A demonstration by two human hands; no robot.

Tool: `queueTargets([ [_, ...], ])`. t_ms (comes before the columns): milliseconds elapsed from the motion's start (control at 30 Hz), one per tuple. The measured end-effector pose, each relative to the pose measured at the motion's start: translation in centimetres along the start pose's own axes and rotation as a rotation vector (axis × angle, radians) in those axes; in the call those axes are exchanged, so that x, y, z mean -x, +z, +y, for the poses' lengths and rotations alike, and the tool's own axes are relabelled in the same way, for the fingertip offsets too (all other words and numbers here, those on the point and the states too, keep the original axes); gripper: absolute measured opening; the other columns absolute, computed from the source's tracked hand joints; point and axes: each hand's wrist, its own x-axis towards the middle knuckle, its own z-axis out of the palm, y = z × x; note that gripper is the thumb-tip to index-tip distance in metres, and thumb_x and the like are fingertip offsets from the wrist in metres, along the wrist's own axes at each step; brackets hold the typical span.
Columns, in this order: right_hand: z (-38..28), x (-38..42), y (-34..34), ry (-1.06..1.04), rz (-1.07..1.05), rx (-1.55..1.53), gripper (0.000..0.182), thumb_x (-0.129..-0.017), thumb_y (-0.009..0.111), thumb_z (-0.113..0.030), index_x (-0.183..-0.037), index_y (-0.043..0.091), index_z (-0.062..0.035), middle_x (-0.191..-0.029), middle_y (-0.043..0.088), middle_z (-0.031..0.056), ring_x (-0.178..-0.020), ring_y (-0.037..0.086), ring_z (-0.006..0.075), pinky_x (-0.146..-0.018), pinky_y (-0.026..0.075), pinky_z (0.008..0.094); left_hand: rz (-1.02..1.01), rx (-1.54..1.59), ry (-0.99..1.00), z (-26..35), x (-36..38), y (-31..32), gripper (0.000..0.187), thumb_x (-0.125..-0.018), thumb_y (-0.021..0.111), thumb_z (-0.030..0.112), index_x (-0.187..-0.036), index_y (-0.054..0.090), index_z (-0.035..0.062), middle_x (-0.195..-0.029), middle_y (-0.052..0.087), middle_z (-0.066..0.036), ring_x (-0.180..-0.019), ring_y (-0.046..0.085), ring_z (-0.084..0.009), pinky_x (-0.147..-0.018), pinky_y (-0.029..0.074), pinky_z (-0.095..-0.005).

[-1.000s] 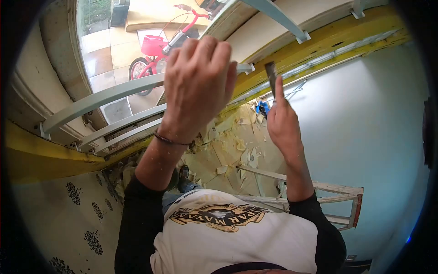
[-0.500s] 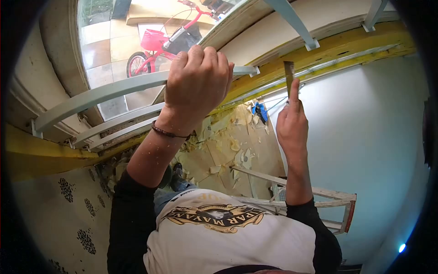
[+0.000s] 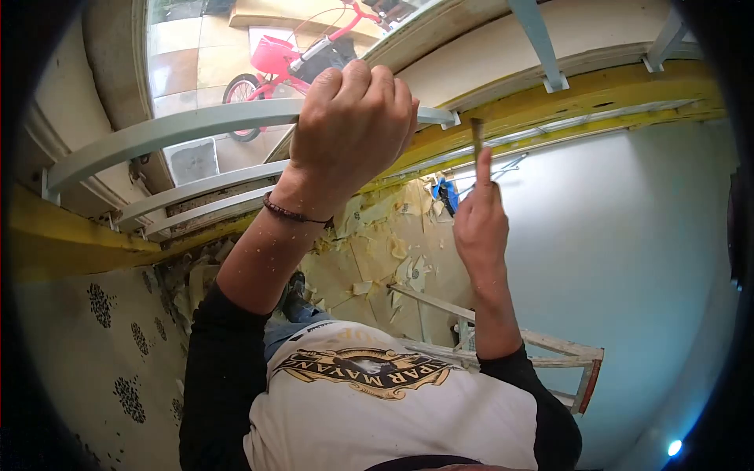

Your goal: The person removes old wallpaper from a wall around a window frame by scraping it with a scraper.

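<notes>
My left hand [image 3: 352, 129] is wrapped round a white metal window bar [image 3: 188, 129], its knuckles facing up. In my right hand [image 3: 483, 228] is a scraper [image 3: 477, 135], the index finger stretched along its blade. Seen nearly edge-on, the blade points up, and its tip overlaps the yellow window frame [image 3: 542, 114] in this view. Much of the scraper's handle is hidden in my closed fingers. Small pale flakes cling to my left forearm.
Peeled scraps [image 3: 361, 288] litter the floor below. A stepladder [image 3: 550, 361] stands at my right, near the pale blue wall [image 3: 613, 235]. More white bars [image 3: 540, 43] cross the window, and a pink bicycle [image 3: 275, 59] is outside. A blue thing [image 3: 445, 195] lies by the wall.
My right hand has moved left with the scraper, and its blade has turned from broad side to nearly edge-on. My left hand keeps its grip on the bar; the view has shifted slightly.
</notes>
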Motion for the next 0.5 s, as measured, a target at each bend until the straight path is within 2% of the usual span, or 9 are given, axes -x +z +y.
queueTargets([
  [100, 0.1, 1.1, 0.1, 0.069, -0.161, -0.173, 0.071, -0.087, 0.046, 0.0, -0.152, 0.021, -0.0143, -0.087, 0.056, 0.0184, -0.063, 0.058, 0.031, -0.061, 0.049, 0.044, 0.109, 0.069, 0.073, 0.0, 0.3, 0.2, 0.021, -0.084, 0.064, 0.027, -0.071, 0.056, 0.0123, -0.074, 0.057, 0.0, -0.073, 0.057, -0.0173, -0.065, 0.044, -0.0316],
  [133, -0.1, 1.4, -0.3, 0.089, -0.258, -0.301, 0.071, -0.088, 0.045, 0.0, -0.153, 0.018, -0.0128, -0.088, 0.057, 0.0181, -0.061, 0.056, 0.0278, -0.056, 0.048, 0.036, 0.212, 0.124, 0.11, -0.1, 0.4, 0.3, 0.018, -0.082, 0.067, 0.024, -0.073, 0.057, 0.0123, -0.075, 0.058, 0.001, -0.073, 0.057, -0.017, -0.065, 0.043, -0.0311],
  [167, -0.2, 1.7, -0.6, 0.121, -0.354, -0.425, 0.071, -0.09, 0.044, -0.001, -0.154, 0.014, -0.0113, -0.09, 0.058, 0.0177, -0.058, 0.055, 0.0246, -0.051, 0.047, 0.0279, 0.231, 0.309, 0.096, 0.4, 1.0, -0.2, 0.015, -0.079, 0.07, 0.02, -0.074, 0.058, 0.0119, -0.075, 0.058, 0.0, -0.071, 0.056, -0.0173, -0.064, 0.043, -0.0311],
  [200, -0.4, 2.5, -0.8, 0.109, -0.352, -0.429, 0.071, -0.09, 0.044, -0.001, -0.154, 0.014, -0.0113, -0.09, 0.058, 0.0177, -0.058, 0.055, 0.0246, -0.051, 0.047, 0.0279, 0.251, 0.487, 0.079, 1.0, 2.1, -0.8, 0.014, -0.076, 0.073, 0.015, -0.076, 0.06, 0.0116, -0.076, 0.059, -0.001, -0.07, 0.056, -0.0176, -0.063, 0.043, -0.0311],
  [267, -0.7, 4.4, -0.9, 0.359, -0.323, -1.111, 0.068, -0.093, 0.041, -0.004, -0.154, 0.01, -0.0111, -0.086, 0.058, 0.0127, -0.055, 0.054, 0.015, -0.052, 0.046, 0.0248, 0.15, 0.824, -0.017, 2.5, 5.2, -1.0, 0.012, -0.072, 0.073, 0.006, -0.08, 0.064, 0.0088, -0.074, 0.06, -0.006, -0.068, 0.058, -0.0228, -0.06, 0.045, -0.034],
  [300, -1.1, 4.9, -1.4, 0.37, -0.341, -1.246, 0.07, -0.095, 0.039, -0.005, -0.154, 0.004, -0.0131, -0.087, 0.059, 0.0104, -0.055, 0.052, 0.0085, -0.053, 0.046, 0.0221, 0.041, 0.899, -0.115, 3.0, 6.7, -0.9, 0.01, -0.078, 0.073, 0.007, -0.084, 0.066, 0.0049, -0.077, 0.064, -0.004, -0.069, 0.06, -0.0175, -0.061, 0.047, -0.0302],
  [333, -1.3, 5.5, -1.4, 0.37, -0.342, -1.253, 0.07, -0.095, 0.039, -0.005, -0.154, 0.004, -0.0131, -0.087, 0.059, 0.0104, -0.055, 0.052, 0.0085, -0.053, 0.046, 0.0221, 0.036, 0.894, -0.113, 3.8, 8.3, -0.3, 0.01, -0.078, 0.073, 0.007, -0.084, 0.066, 0.0049, -0.077, 0.064, -0.004, -0.069, 0.06, -0.0175, -0.061, 0.047, -0.0302],
  [400, -1.6, 6.4, -1.5, 0.344, -0.386, -1.478, 0.074, -0.094, 0.041, -0.004, -0.154, -0.001, -0.0137, -0.089, 0.059, 0.0115, -0.056, 0.053, 0.0095, -0.054, 0.048, 0.0225, -0.485, 1.691, -0.909, 5.0, 10.6, 0.6, 0.01, -0.084, 0.071, 0.008, -0.089, 0.067, 0.0004, -0.082, 0.067, -0.002, -0.071, 0.061, -0.0098, -0.063, 0.049, -0.0244],
  [500, -1.8, 7.7, -1.1, 0.322, -0.486, -1.47, 0.074, -0.094, 0.041, -0.004, -0.154, -0.002, -0.0141, -0.091, 0.06, 0.0112, -0.058, 0.054, 0.0091, -0.056, 0.048, 0.0217, -0.514, 1.991, -0.979, 5.6, 11.4, 1.1, 0.014, -0.089, 0.069, 0.01, -0.094, 0.067, -0.0032, -0.084, 0.068, -0.002, -0.071, 0.059, -0.0049, -0.064, 0.048, -0.0197],
])
